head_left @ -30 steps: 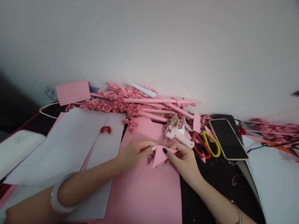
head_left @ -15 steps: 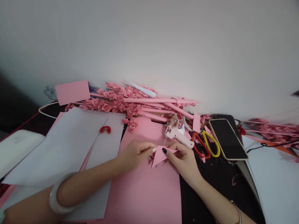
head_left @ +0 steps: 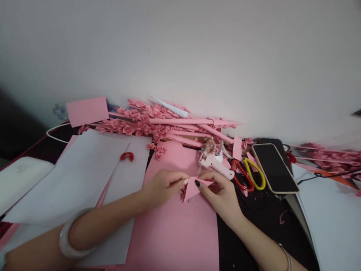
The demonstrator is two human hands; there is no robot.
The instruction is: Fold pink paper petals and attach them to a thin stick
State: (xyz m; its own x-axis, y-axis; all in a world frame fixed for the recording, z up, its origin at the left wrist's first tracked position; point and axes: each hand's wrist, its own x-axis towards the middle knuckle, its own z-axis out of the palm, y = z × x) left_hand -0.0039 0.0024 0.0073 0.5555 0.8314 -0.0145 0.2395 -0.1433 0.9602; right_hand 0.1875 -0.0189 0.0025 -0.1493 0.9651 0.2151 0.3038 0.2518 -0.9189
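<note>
A small folded piece of pink paper [head_left: 191, 188] is held between both hands, above a large pink sheet [head_left: 176, 240]. My left hand [head_left: 163, 188] pinches its left edge between thumb and fingers. On the other side, my right hand [head_left: 220, 194] grips the piece, its dark-nailed thumb on the front face and the fingers behind. Just beyond the hands lies a white glue gun [head_left: 217, 165]. Small pink paper flowers [head_left: 157, 150] rest at the top of the large sheet.
Pink paper flower stems [head_left: 137, 123] lie along the wall. Scissors with red and yellow handles [head_left: 254, 175] and a phone [head_left: 275, 168] are at right. White sheets [head_left: 69, 176] and a long white object [head_left: 8, 190] lie at left, more white paper [head_left: 333, 233] far right.
The folded pink piece has tilted slightly, and my right thumb has shifted a little to the left on it. Both hands keep their hold.
</note>
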